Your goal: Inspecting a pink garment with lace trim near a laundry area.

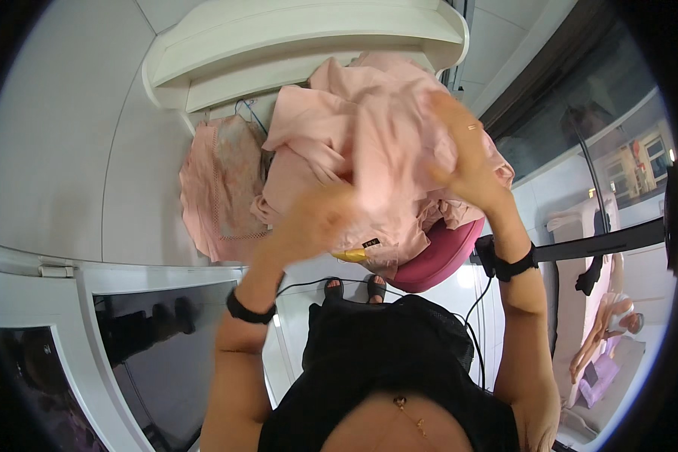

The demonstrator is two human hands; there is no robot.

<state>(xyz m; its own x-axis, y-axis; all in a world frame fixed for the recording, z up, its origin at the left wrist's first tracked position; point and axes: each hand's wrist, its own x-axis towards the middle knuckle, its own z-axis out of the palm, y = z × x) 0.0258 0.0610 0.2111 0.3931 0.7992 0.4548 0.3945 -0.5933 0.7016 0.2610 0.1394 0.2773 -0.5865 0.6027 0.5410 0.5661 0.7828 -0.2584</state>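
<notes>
A large heap of pale pink fabric lies rumpled over a rounded magenta padded surface, with a dark label and a yellow patch at its lower edge. My left hand is at the fabric's lower left, smeared by motion; whether it grips is unclear. Higher on the right, my right hand is against the fabric, its fingertips also blurred. A pink patterned piece of cloth lies left of the heap, beside a blue hanger.
Behind the fabric is a white shelf unit. Glossy cabinet doors stand lower left, a black bar juts at right, and a black cable hangs below it. At far right, another person is by a bed.
</notes>
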